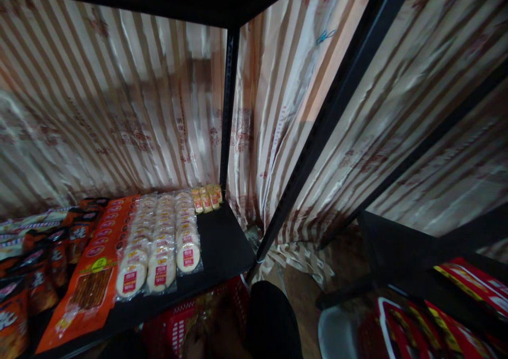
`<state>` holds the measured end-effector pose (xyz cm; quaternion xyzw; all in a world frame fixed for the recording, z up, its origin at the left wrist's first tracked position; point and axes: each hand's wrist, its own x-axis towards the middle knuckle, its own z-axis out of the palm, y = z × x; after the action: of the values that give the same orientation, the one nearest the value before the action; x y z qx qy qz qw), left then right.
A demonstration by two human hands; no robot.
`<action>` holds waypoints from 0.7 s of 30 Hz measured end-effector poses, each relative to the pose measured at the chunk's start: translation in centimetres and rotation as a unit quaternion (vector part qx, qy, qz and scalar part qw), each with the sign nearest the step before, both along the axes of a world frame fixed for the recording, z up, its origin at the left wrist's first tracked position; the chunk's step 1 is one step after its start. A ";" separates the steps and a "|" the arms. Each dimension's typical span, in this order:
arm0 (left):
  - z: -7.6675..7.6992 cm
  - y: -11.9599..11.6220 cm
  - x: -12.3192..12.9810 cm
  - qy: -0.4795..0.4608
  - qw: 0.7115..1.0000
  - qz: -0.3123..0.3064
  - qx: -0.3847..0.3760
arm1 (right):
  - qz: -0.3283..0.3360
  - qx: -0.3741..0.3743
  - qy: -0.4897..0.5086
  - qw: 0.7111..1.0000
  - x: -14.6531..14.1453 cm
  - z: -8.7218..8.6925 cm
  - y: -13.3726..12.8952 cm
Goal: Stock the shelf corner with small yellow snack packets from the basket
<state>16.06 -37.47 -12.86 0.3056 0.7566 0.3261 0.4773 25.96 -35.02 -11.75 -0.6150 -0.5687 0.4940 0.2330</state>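
Note:
Low in the frame, my right hand (227,327) reaches down into a red plastic basket (177,331), dim and blurred. What may be my left hand (193,344) shows beside it at the bottom edge, its fingers lost in shadow. Close to both lie shiny gold-wrapped packets (204,310) inside the basket; whether either hand grips one is too dark to make out. On the black shelf (224,242) above, a few small gold packets (207,198) stand in the back right corner. Left of them run rows of round white crackers (161,269) in clear wrappers.
An orange snack bag (85,295) and several dark orange bags (45,269) fill the shelf's left part. Black posts (301,181) and a striped curtain (151,99) enclose the corner. My dark-clad knee (273,319) is beside the basket. Red packages (432,324) lie at the right.

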 end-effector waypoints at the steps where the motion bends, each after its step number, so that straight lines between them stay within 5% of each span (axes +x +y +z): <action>1: 0.1 0.1 0.0 0.004 1.000 -0.005 0.000 | -0.006 -0.007 -0.003 1.000 0.1 -0.3 0.8; 13: 0.5 1.4 -0.2 0.025 0.999 -0.013 0.029 | -0.008 -0.028 0.074 0.997 1.0 -1.4 1.1; 21: 0.2 2.3 -0.1 -0.006 0.999 -0.016 0.031 | -0.040 -0.034 0.078 0.996 2.3 1.9 1.1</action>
<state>15.97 -35.17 -12.65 0.3298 0.7382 0.3440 0.4775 28.23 -33.97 -9.86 -0.6046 -0.5067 0.5495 0.2752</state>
